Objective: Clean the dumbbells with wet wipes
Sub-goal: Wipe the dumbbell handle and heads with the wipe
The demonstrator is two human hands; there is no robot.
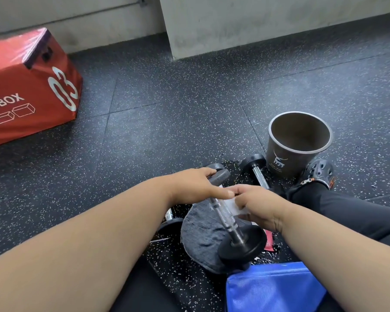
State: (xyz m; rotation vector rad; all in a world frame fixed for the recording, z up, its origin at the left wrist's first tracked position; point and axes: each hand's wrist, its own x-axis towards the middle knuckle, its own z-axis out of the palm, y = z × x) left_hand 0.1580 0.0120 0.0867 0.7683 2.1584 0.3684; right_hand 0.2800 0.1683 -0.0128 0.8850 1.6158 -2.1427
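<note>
Three dumbbells show, and you work on the tilted middle one (225, 212).
Your left hand (196, 185) curls round its far head; your right hand (257, 203) pinches one white wipe (233, 204) against the bar, over one grey cloth (203, 235). A second dumbbell (254, 170) lies beside one bucket (297, 143); your arm hides most of the third (170, 221).

Held dumbbell (226, 218) near centre, near end over a towel (200, 235) on the floor. Left hand (197, 184) on its far end; right hand (256, 204) with wipe (234, 206) at the handle. Second dumbbell (256, 168) beyond, right. Bucket (298, 144) farther right, shoe (318, 173) beside it. Plyo box (29, 86) far left. Pad (275, 289) near right.
</note>
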